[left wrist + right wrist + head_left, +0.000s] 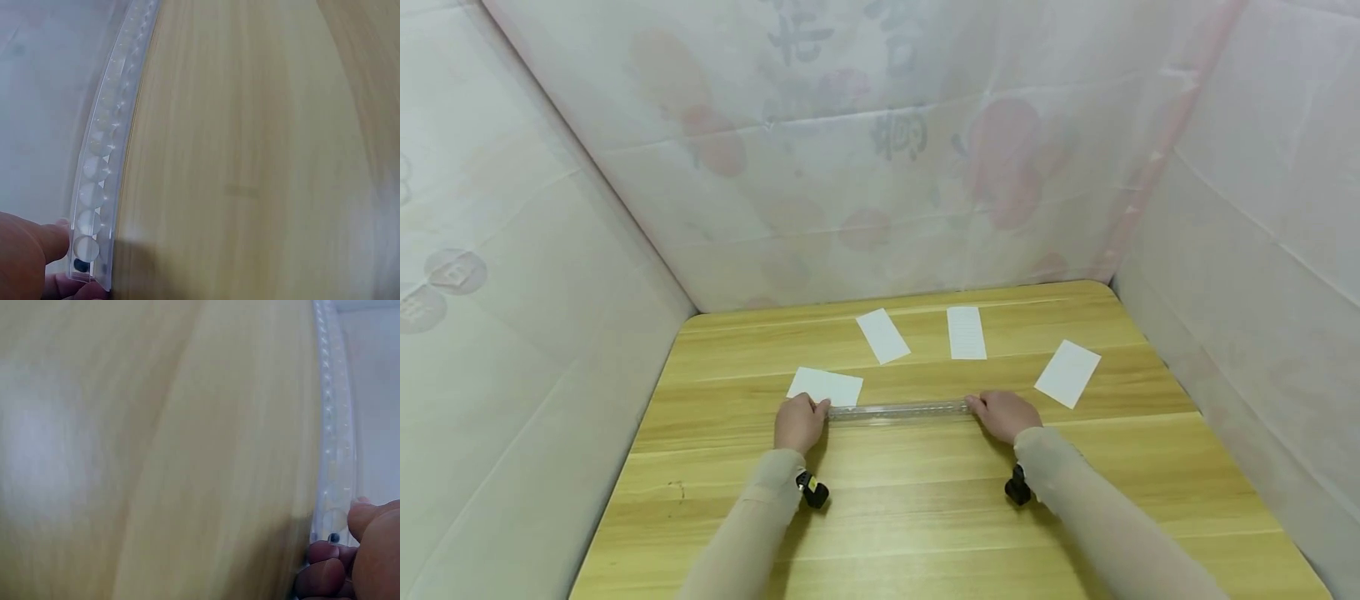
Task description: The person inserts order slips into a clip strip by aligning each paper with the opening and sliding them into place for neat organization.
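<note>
Tube of clear plastic with round beads inside, crosswise over the table, pinched at both ends between thumb and fingers of left hand and right hand. Probably light, slippery, fairly stiff; best held by the ends. Beyond: white cards.

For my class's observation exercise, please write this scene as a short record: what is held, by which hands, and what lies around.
held: long, clear plastic strip with a row of round shapes
left hand: grips the strip's left end
right hand: grips the strip's right end
lying around: four white rectangular paper sheets
surface: yellow-brown wood-grain tabletop
</note>
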The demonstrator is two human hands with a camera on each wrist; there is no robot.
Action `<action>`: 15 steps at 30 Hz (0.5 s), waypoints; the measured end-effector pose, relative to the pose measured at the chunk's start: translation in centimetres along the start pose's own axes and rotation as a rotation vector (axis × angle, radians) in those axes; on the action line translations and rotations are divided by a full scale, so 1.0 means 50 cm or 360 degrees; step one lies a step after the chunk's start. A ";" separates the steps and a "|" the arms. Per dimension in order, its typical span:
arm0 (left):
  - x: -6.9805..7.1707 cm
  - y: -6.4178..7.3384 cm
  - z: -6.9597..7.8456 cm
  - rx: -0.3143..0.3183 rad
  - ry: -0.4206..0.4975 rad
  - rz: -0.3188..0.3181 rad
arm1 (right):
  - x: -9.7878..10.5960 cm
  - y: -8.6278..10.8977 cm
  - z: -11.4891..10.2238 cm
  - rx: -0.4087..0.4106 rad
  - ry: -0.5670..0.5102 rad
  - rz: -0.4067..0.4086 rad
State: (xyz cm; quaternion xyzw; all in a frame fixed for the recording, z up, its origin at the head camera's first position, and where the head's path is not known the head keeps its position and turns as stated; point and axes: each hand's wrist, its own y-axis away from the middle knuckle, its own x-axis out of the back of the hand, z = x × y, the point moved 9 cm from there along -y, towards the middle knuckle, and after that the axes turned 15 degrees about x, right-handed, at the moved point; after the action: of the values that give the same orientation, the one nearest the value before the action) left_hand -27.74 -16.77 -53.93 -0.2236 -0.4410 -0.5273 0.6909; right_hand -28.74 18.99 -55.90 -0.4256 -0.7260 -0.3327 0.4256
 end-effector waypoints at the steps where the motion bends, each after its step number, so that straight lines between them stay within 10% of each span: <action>1: -0.004 0.001 0.005 -0.0003 0.0002 -0.0001 | 0.003 0.003 0.005 -0.0007 -0.0002 -0.0003; 15: -0.030 0.040 0.027 -0.0141 0.0035 -0.0007 | 0.010 0.032 0.040 -0.0009 -0.0058 -0.0053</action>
State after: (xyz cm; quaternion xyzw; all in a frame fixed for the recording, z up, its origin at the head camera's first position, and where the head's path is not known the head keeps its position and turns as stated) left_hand -26.47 -14.25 -54.20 -0.2471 -0.4101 -0.5502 0.6841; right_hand -28.11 21.52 -56.07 -0.4205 -0.7398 -0.3339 0.4055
